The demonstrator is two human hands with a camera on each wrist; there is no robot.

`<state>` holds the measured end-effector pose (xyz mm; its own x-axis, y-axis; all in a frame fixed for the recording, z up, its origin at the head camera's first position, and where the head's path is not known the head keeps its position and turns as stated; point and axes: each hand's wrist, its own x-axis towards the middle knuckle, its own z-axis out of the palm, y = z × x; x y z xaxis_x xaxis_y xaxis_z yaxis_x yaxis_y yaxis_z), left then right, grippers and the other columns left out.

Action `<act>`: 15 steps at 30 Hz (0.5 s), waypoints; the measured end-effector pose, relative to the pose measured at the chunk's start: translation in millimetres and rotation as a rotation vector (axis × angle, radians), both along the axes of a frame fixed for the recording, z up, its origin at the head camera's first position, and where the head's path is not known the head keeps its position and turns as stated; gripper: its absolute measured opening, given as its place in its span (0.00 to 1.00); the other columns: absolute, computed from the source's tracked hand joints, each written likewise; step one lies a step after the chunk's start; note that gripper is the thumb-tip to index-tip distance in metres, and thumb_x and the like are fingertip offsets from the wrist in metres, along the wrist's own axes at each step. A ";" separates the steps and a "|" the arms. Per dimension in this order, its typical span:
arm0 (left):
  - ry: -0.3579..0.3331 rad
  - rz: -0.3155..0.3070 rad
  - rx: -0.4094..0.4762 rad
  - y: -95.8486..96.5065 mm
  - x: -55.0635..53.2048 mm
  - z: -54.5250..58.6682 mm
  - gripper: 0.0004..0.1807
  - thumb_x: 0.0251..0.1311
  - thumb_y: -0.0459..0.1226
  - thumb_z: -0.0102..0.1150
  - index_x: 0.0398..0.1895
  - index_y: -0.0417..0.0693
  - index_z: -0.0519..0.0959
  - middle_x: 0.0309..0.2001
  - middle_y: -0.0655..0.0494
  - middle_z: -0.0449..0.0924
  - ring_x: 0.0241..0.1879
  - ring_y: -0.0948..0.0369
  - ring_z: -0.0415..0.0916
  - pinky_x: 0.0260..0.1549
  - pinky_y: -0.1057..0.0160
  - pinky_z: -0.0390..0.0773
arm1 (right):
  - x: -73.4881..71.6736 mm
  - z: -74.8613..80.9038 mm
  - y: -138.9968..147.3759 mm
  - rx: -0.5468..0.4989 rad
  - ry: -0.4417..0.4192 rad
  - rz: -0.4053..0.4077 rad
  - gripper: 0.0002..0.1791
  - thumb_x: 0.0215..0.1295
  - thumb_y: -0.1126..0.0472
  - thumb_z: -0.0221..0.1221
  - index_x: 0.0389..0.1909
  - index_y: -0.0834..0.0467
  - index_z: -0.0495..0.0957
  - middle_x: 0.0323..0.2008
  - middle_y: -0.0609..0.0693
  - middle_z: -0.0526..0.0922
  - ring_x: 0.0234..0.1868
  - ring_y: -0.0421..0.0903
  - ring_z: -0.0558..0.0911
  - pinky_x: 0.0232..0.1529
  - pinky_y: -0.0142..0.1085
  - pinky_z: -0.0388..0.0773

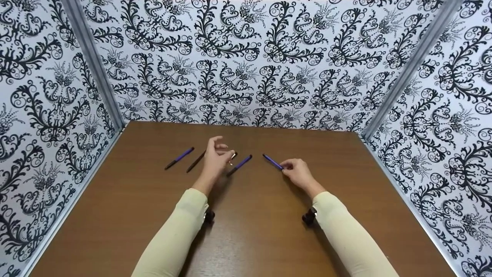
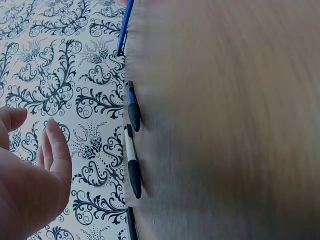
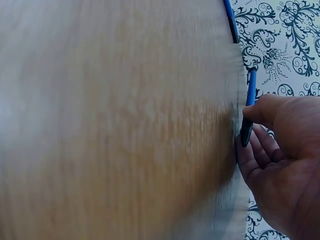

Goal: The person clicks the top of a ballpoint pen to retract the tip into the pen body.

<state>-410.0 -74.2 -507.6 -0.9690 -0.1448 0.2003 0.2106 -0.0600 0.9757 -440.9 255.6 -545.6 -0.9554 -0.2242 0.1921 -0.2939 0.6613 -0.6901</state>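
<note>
My right hand pinches a blue pen near its black grip end, between thumb and fingers. In the right wrist view that pen tilts along the table's far side. The left hand hovers over the row of pens with its fingers loosely bent, holding nothing. Below it lies a white pen with a black grip, mostly covered by the hand in the head view. Just right of that hand is another blue pen. To its left, a dark pen is partly hidden by the hand.
Farther left on the brown table lies one more blue pen. Patterned black-and-white walls close in the back and both sides, with grey metal posts at the corners. A small dark device sits at each wrist.
</note>
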 end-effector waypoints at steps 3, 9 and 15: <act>-0.006 0.008 -0.012 -0.1 0.0 0.8 0.36 0.66 0.24 0.70 0.75 0.43 0.69 0.59 0.36 0.78 0.51 0.48 0.82 0.34 0.61 0.89 | -0.4 -1.4 0.2 0.010 0.006 -0.005 0.10 0.70 0.74 0.67 0.49 0.66 0.91 0.39 0.52 0.90 0.43 0.50 0.85 0.50 0.43 0.81; -0.011 0.043 -0.063 -1.7 -3.3 0.0 0.36 0.64 0.26 0.73 0.74 0.43 0.71 0.57 0.37 0.80 0.53 0.46 0.84 0.44 0.58 0.89 | -1.3 -4.7 -1.6 0.010 0.025 -0.006 0.09 0.69 0.75 0.69 0.48 0.67 0.91 0.38 0.54 0.91 0.43 0.51 0.86 0.50 0.44 0.82; -0.005 0.037 -0.052 -1.9 -6.3 -0.8 0.36 0.63 0.27 0.72 0.74 0.42 0.70 0.59 0.33 0.79 0.51 0.47 0.83 0.43 0.61 0.87 | -1.4 -5.5 -2.7 0.037 0.036 -0.007 0.09 0.71 0.73 0.70 0.49 0.65 0.91 0.37 0.52 0.89 0.43 0.51 0.85 0.48 0.45 0.81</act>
